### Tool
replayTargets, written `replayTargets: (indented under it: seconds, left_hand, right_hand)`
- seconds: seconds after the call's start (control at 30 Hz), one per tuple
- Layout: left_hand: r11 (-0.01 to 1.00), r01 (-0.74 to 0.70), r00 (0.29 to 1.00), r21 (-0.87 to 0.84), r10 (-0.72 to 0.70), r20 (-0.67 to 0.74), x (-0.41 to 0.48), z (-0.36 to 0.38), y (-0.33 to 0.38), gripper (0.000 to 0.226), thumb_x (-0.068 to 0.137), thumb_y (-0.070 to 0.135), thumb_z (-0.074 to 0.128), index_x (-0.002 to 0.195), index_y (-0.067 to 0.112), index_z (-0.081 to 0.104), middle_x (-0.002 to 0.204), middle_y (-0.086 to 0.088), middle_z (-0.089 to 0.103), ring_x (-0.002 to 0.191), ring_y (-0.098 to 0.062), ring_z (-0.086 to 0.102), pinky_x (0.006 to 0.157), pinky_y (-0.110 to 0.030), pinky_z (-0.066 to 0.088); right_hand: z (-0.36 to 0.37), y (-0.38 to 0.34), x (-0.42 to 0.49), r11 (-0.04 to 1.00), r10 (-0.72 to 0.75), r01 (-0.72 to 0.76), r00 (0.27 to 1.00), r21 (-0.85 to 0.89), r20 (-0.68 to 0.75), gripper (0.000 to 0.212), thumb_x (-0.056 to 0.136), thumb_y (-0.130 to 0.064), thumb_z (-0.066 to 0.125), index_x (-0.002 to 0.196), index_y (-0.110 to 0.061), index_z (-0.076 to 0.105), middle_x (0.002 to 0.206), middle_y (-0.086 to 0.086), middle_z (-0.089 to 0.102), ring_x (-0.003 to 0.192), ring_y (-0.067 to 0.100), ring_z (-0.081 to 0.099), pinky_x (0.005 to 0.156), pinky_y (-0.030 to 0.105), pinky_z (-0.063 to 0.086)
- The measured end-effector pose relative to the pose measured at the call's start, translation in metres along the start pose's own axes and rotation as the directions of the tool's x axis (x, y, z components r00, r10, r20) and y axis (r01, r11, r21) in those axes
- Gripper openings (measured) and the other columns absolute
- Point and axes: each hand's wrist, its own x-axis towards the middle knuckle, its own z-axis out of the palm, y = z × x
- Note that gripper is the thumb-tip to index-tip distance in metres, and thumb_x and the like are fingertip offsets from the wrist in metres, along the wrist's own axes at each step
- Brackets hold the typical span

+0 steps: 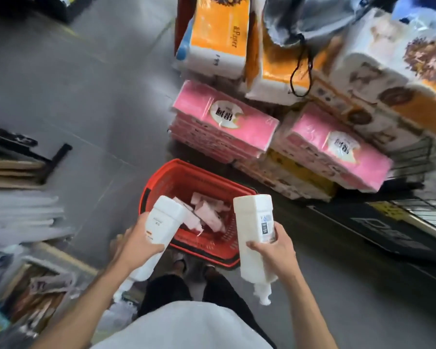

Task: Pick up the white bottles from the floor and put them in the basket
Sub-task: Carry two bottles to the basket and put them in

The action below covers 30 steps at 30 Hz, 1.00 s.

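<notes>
The person holds two white bottles above the red plastic basket [159, 177], which stands on the grey floor [86, 102] just ahead of their feet. The left hand [136, 245] is wrapped round the middle of the left white bottle [161, 222], thumb across its front. This bottle tilts, with its flat, square-cornered base raised over the basket's near left corner and its narrow neck end pointing down toward the person. It is plain white with small print and a small orange mark on its face. The right hand [278, 250] grips the right white bottle [253, 222] from the side, fingers curled round its lower body. This one stands nearly upright but base-up, at the basket's right edge. It has a label with dark print near the fingers, and its white neck end, too blurred to make out, hangs below the hand. Inside the basket lie pink-and-white packets [208, 210]. Beyond it are stacked pink tissue packs [224, 119] and orange paper-roll packs [219, 34].
</notes>
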Motion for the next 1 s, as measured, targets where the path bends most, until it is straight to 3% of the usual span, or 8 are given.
replayTargets:
  seconds: [0.2, 0.3, 0.47, 0.6, 0.77, 1.0]
  left_hand:
    - [0.994, -0.053, 0.997, 0.099, 0.047, 0.055, 0.075, 0.015, 0.032, 0.087, 0.057, 0.055, 0.076, 0.131, 0.043, 0.031, 0.126, 0.001, 0.064, 0.104, -0.04, 0.063, 0.088, -0.044, 0.048]
    - [0.987, -0.076, 0.995, 0.142, 0.065, 0.082, 0.122, 0.036, 0.049, 0.086, 0.06, 0.054, 0.076, 0.133, 0.042, 0.032, 0.128, 0.001, 0.063, 0.106, -0.039, 0.062, 0.087, -0.042, 0.045]
    - [0.949, -0.14, 0.98, 0.281, 0.093, 0.174, 0.211, 0.084, 0.067, 0.087, 0.062, 0.056, 0.077, 0.134, 0.037, 0.032, 0.132, 0.001, 0.061, 0.113, -0.034, 0.062, 0.088, -0.04, 0.045]
    - [0.894, -0.162, 0.971, 0.417, 0.068, 0.231, 0.279, 0.131, 0.073, 0.082, 0.064, 0.055, 0.078, 0.131, 0.029, 0.038, 0.125, -0.002, 0.063, 0.111, -0.034, 0.063, 0.086, -0.039, 0.045]
    - [0.872, -0.089, 0.979, 0.482, -0.012, 0.202, 0.342, 0.186, 0.059, 0.089, 0.068, 0.053, 0.081, 0.138, 0.021, 0.036, 0.134, -0.007, 0.059, 0.117, -0.036, 0.061, 0.079, -0.038, 0.038]
    - [0.879, 0.025, 0.979, 0.477, -0.117, 0.165, 0.407, 0.24, 0.03, 0.088, 0.068, 0.056, 0.079, 0.137, 0.019, 0.04, 0.127, -0.012, 0.063, 0.115, -0.04, 0.061, 0.078, -0.038, 0.038]
  right_hand:
    - [0.031, 0.028, 0.054, 0.995, 0.103, -0.103, 0.994, -0.006, 0.027, 0.067, 0.056, -0.045, 0.088, 0.114, -0.045, 0.053, 0.103, -0.023, 0.068, 0.098, 0.004, 0.065, 0.094, 0.047, 0.055]
    - [0.052, 0.037, 0.099, 0.99, 0.129, -0.124, 0.989, -0.064, 0.072, 0.061, 0.062, -0.041, 0.088, 0.11, -0.043, 0.051, 0.099, -0.025, 0.065, 0.098, 0.007, 0.065, 0.092, 0.041, 0.053]
    - [0.086, 0.054, 0.185, 0.944, 0.085, -0.005, 0.97, -0.329, 0.23, 0.071, 0.062, -0.058, 0.078, 0.124, -0.046, 0.045, 0.107, -0.02, 0.068, 0.103, 0.02, 0.064, 0.085, 0.037, 0.047]
    - [0.121, 0.071, 0.253, 0.897, 0.038, 0.099, 0.954, -0.432, 0.297, 0.073, 0.065, -0.058, 0.077, 0.127, -0.041, 0.044, 0.11, -0.011, 0.067, 0.103, 0.024, 0.064, 0.084, 0.039, 0.046]
    - [0.174, 0.107, 0.322, 0.895, 0.055, 0.087, 0.952, -0.438, 0.301, 0.076, 0.062, -0.062, 0.075, 0.126, -0.033, 0.046, 0.109, -0.007, 0.068, 0.101, 0.028, 0.065, 0.082, 0.041, 0.044]
    - [0.24, 0.153, 0.396, 0.813, 0.054, 0.161, 0.936, -0.559, 0.347, 0.077, 0.067, -0.056, 0.078, 0.13, -0.026, 0.044, 0.118, 0.005, 0.069, 0.106, 0.033, 0.066, 0.077, 0.038, 0.043]
